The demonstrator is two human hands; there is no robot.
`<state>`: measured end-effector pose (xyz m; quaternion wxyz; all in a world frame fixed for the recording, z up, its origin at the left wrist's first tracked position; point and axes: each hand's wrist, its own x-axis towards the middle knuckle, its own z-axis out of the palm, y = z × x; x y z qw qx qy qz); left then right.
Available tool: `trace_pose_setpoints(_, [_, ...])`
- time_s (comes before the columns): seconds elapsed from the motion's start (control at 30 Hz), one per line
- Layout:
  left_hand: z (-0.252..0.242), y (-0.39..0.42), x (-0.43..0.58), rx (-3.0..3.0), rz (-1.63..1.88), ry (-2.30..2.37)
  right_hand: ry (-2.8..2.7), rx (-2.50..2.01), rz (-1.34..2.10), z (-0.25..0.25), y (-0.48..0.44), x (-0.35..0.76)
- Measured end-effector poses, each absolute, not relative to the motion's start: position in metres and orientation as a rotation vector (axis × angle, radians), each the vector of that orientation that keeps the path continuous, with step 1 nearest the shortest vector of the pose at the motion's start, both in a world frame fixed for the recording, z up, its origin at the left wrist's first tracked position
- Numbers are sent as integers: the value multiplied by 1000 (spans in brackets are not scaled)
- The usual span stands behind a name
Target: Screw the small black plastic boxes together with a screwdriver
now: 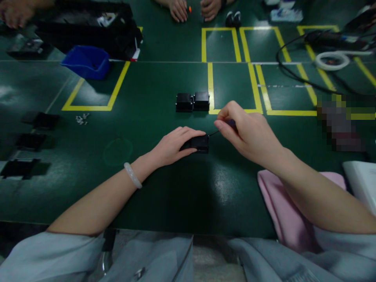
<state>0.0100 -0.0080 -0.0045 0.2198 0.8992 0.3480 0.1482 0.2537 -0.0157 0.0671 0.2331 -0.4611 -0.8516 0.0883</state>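
My left hand [173,147] lies over a small black box-shaped part [200,143] on the green table, fingers pressed on its top, holding it down. My right hand [246,131] is closed in a pinch round a thin dark-handled tool [232,123]. The tool's fine tip reaches the right side of the black part. A pale bangle sits on my left wrist. Two more black parts [192,102] stand side by side just beyond, apart from both hands.
Yellow tape outlines [211,84] mark the table. A blue bin [86,61] and a black tray [88,27] sit far left. Small screws [82,118] and flat black pieces [29,141] lie at left. Another person's hands [194,9] rest at the far edge. Cables and a tape roll [331,60] lie far right; pink cloth [279,203] near right.
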Motion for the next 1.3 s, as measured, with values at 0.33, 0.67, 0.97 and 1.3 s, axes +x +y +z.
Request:
trace_pose_setpoints(0.33, [-4, -8, 10, 2493, 420, 958, -2326, -1258, 255, 67, -14, 254])
trace_pose_setpoints(0.67, [-4, -8, 9, 2488, 416, 966, -2316, -1279, 265, 67, -15, 253])
trace_pose_setpoints(0.97, [-5, -8, 10, 2500, 407, 965, -2321, -1241, 246, 65, -14, 253])
trace_pose_setpoints(1.3, [-4, -8, 9, 2499, 418, 958, -2349, -1232, 226, 64, -14, 254])
